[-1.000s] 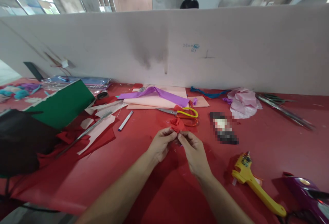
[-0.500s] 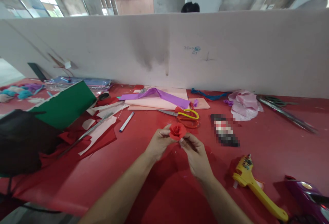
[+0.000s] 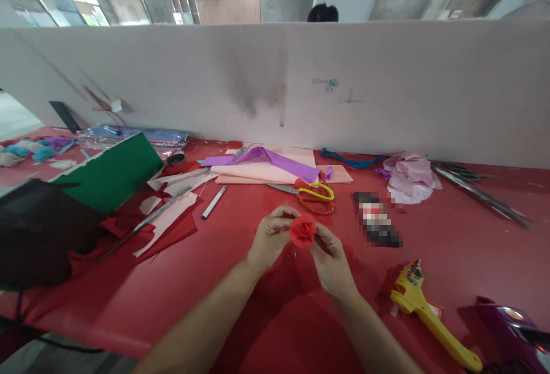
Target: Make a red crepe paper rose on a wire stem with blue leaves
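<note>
A small red paper rose (image 3: 303, 231) is held between both my hands above the red table (image 3: 240, 282). My left hand (image 3: 270, 239) pinches its left side with curled fingers. My right hand (image 3: 330, 256) grips it from the right and below. The bloom faces toward me. Just beyond it lie scissors (image 3: 311, 195) with yellow and red handles.
A yellow glue gun (image 3: 429, 314) and a purple tool (image 3: 511, 331) lie at the right. Pink and purple paper sheets (image 3: 266, 165), a green sheet (image 3: 112, 173), red scraps (image 3: 172, 228), a black bag (image 3: 38, 233) and crumpled pink tissue (image 3: 408, 174) fill the back. A white partition (image 3: 275, 82) bounds the table.
The rose has turned from a crumpled shape facing away into a bloom facing me, and both hands have shifted slightly toward me and right.
</note>
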The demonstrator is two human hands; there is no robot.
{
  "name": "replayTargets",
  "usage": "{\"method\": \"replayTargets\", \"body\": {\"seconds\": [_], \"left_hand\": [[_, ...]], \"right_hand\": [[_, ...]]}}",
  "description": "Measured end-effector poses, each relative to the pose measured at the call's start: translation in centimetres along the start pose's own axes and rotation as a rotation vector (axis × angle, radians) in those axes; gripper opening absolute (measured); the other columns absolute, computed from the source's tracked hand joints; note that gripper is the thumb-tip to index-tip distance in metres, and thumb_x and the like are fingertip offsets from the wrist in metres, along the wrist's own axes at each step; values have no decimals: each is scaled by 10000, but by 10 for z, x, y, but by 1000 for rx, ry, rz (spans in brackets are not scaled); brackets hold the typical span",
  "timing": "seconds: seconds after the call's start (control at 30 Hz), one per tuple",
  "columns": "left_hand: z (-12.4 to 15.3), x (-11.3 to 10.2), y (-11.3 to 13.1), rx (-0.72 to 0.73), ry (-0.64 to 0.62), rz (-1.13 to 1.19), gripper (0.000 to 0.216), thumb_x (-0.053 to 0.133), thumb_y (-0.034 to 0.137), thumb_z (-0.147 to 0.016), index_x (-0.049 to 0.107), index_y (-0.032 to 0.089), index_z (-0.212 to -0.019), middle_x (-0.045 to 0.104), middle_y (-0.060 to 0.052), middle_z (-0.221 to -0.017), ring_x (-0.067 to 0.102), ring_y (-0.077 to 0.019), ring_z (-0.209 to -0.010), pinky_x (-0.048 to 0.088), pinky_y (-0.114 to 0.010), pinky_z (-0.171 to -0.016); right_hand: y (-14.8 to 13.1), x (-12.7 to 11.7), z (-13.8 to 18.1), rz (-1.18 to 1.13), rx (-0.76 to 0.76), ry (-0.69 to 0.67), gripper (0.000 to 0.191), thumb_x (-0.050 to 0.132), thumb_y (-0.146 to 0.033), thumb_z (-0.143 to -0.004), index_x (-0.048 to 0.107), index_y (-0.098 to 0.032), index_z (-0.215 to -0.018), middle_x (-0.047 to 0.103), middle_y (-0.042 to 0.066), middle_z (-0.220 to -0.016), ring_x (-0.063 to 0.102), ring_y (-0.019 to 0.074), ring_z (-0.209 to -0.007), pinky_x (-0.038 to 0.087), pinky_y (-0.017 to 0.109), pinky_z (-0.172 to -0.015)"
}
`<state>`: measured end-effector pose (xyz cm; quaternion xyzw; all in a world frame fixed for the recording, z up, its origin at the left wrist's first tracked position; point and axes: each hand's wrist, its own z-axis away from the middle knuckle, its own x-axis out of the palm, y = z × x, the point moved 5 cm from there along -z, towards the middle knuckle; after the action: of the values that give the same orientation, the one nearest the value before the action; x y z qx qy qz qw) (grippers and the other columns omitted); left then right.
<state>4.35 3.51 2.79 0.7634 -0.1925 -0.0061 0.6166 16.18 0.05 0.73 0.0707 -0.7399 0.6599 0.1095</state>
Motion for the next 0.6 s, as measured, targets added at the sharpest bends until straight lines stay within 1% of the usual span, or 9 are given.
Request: {"method": "replayTargets", "body": {"seconds": [0.17, 0.27, 0.37, 0.43, 0.5, 0.6], "left_hand": [[0, 7, -8, -84, -51, 140, 97, 743, 209, -667, 770, 221, -759, 597, -57, -959, 542, -191, -929, 441, -297, -833], [1, 8, -14, -139, -28, 203, 134, 737, 207, -675, 770, 212, -805, 621, -57, -956, 557, -188, -924, 437, -311, -856], [1, 7, -20, -168, 12, 222, 140, 739, 231, -679, 770, 212, -814, 650, -54, -932, 573, -177, -881, 433, -316, -852], [0, 5, -21, -143, 32, 184, 139, 734, 243, -686, 769, 217, -818, 656, -54, -931, 576, -176, -871, 434, -317, -843], [-1, 1, -19, -81, 66, 107, 136, 728, 240, -691, 768, 223, -821, 654, -57, -935, 576, -182, -879, 435, -318, -840], [-4, -10, -15, 2, 158, 0, 135, 715, 230, -697, 768, 234, -821, 650, -65, -968, 572, -199, -934, 431, -314, -857]], "right_hand": [[4, -4, -2, -24, 3, 69, 166, 674, -304, -761, 701, -275, -923, 696, 2, -900, 600, 178, -856, 447, 304, -835], [8, -5, -3, -41, 13, 78, 132, 661, -305, -779, 691, -260, -900, 676, 0, -849, 581, 171, -839, 442, 296, -820], [10, -6, -4, -21, 32, 103, 136, 673, -327, -765, 683, -249, -876, 667, -2, -809, 574, 176, -810, 444, 297, -792], [10, -6, -4, 6, 46, 108, 153, 685, -351, -751, 678, -243, -859, 672, 1, -817, 579, 185, -818, 442, 307, -800], [8, -7, -5, 46, 48, 120, 184, 686, -369, -748, 673, -240, -878, 678, 11, -854, 583, 196, -851, 435, 316, -820], [5, -12, -5, 115, 47, 197, 189, 671, -388, -762, 659, -237, -875, 662, 9, -847, 569, 186, -831, 424, 295, -789]]}}
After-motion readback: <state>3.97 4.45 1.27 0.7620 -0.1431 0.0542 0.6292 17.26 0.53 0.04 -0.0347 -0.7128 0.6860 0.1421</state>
